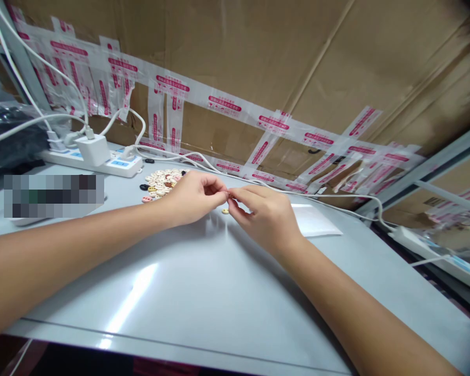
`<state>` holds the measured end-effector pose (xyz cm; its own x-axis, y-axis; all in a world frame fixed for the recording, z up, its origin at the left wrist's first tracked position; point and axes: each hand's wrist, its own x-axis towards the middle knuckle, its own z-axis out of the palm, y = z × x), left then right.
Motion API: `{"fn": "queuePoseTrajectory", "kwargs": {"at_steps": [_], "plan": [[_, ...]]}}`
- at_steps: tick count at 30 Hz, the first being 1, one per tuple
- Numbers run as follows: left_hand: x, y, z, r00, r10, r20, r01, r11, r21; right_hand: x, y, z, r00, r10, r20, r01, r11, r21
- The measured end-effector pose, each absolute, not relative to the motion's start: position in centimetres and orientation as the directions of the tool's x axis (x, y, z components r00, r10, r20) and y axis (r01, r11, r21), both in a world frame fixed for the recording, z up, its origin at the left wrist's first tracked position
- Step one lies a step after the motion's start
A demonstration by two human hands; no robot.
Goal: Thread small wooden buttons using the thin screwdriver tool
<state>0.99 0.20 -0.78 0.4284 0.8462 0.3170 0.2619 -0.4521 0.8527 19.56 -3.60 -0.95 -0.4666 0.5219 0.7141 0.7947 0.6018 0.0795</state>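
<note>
My left hand (194,197) and my right hand (264,215) meet fingertip to fingertip over the grey table (203,292). Both pinch one tiny item (228,195) between thumb and forefinger; it is too small to name for sure, likely a button. A single pale button (225,211) lies on the table just below the fingertips. A pile of small buttons (162,183), mostly cream with a few dark and pink ones, sits just behind my left hand.
A white power strip (102,163) with a charger (93,150) and white cables stands at the back left. A clear flat bag (317,222) lies right of my right hand. Taped cardboard (258,68) walls the back. Another power strip (434,250) lies off the right edge.
</note>
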Motion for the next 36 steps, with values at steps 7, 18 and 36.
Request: {"fn": "queuePoseTrajectory", "kwargs": {"at_steps": [7,18,36], "plan": [[1.0,0.2,-0.8,0.422,0.853,0.305,0.275,-0.442,0.854,19.5,-3.5,-1.2,-0.473,0.521,0.711,0.779,0.625,0.060],[0.8,0.1,-0.3,0.423,0.868,0.261,0.180,-0.363,0.914,19.5,-3.5,0.1,-0.182,0.822,0.540,0.598,0.528,-0.603],[1.2,0.7,-2.6,0.781,0.536,0.320,0.437,-0.835,0.334,21.2,-1.5,-0.6,-0.103,0.875,0.474,0.680,0.410,-0.609]]}}
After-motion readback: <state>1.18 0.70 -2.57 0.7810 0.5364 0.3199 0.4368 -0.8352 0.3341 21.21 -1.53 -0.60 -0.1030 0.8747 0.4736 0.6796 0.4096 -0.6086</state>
